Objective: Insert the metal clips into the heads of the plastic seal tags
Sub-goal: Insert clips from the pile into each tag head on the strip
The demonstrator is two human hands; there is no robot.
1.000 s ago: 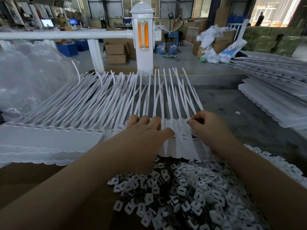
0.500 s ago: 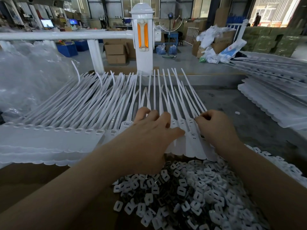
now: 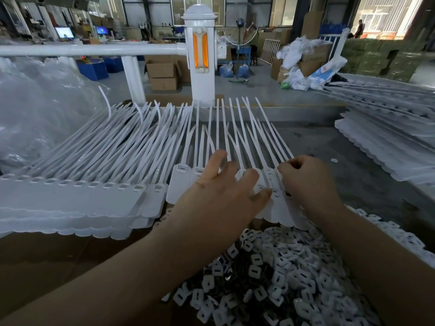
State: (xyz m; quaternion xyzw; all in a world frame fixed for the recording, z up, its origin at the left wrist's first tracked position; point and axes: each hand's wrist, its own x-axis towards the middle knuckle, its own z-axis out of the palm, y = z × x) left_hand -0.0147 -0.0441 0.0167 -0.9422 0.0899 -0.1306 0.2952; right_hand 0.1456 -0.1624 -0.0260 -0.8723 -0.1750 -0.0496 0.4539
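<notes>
In front of me the row of white seal tags point(image 3: 270, 198) lies flat at the middle of the work surface, heads away from me, the long thin tails fanning toward the white rail post point(image 3: 200, 62). My left hand point(image 3: 221, 198) rests on top of this row with fingers straight and spread, pressing the tags down. My right hand point(image 3: 308, 182) is at the right end of the row, just beside the left hand; its fingers are curled and pressed together on the head of the outermost tag. Whether a clip sits between the fingertips, I cannot tell, because the fingers hide it.

Directly below the tags, near to me, is a heap of small white clips point(image 3: 277, 274) with a slot in each one, some dark pieces mixed between them. They lie in a brown cardboard box point(image 3: 58, 262).

To the left a bigger stack of tags point(image 3: 70, 198) is lying in layers, touching the row I work on. Further left is a clear plastic bag point(image 3: 35, 109). At the far right, well apart, other tag sheets point(image 3: 386, 142) are piled on the grey surface.
</notes>
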